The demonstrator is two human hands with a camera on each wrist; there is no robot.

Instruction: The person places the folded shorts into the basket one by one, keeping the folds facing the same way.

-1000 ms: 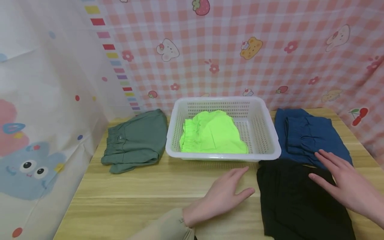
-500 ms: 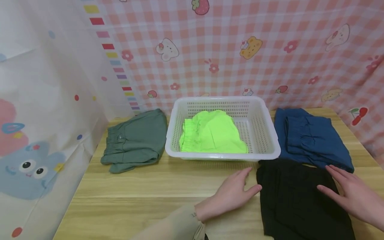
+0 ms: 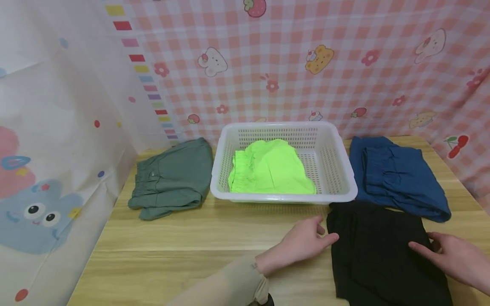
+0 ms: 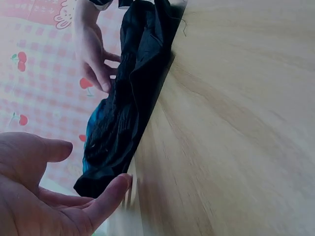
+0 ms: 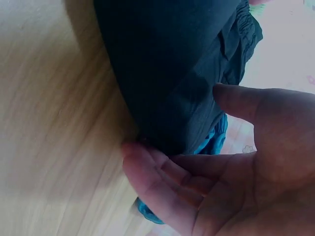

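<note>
Folded black pants point(image 3: 383, 255) lie on the table at the front right, their gathered waistband visible in the right wrist view. My left hand point(image 3: 300, 242) is at their left edge, fingers loosely bent and thumb held apart; in the left wrist view its fingertips point(image 4: 120, 184) are close by the cloth. On the opposite side, my right hand point(image 3: 457, 257) has its fingers point(image 5: 162, 182) low against the edge of the pants, while the thumb hovers over the cloth. Neither hand pinches the fabric.
A white plastic basket point(image 3: 283, 198) stands behind, with folded neon green shorts point(image 3: 272, 170) in its left part. Folded grey-green shorts point(image 3: 174, 178) lie left of it. Folded blue pants point(image 3: 402, 174) lie to the right, touching the black ones. A checked cloth point(image 3: 268, 55) hangs at the back.
My right hand has moved down from above the blue pants to the right edge of the black pants. The left hand has shifted right to their left edge, its fingers bending.
</note>
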